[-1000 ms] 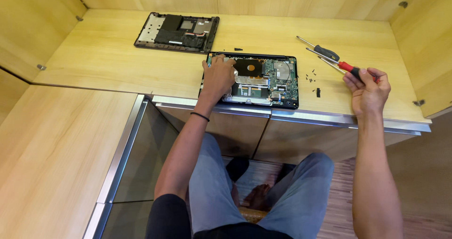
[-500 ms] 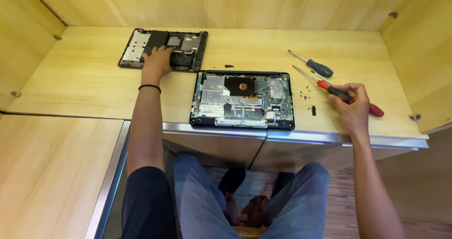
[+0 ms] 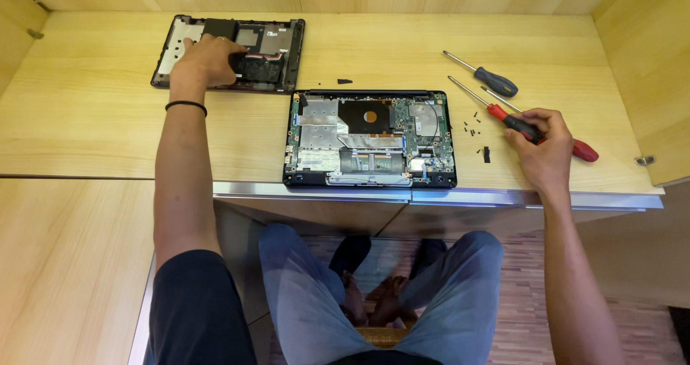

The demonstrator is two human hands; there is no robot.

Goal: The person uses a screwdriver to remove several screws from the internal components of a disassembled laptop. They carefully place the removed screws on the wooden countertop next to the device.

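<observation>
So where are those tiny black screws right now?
In the head view, the tiny black screws lie loose on the wooden desk, right of the opened laptop with its circuit board showing, beside the red-handled screwdriver under the right hand.

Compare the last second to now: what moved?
The left hand left the opened laptop and moved up-left onto the detached bottom cover. The right hand lowered its red-handled screwdriver towards the desk. Laptop, cover and dark-handled screwdriver stayed.

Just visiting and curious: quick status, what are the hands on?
Left hand resting on detached bottom cover. Right hand gripping red-handled screwdriver. Opened laptop between them, untouched. Loose screws beside it.
</observation>
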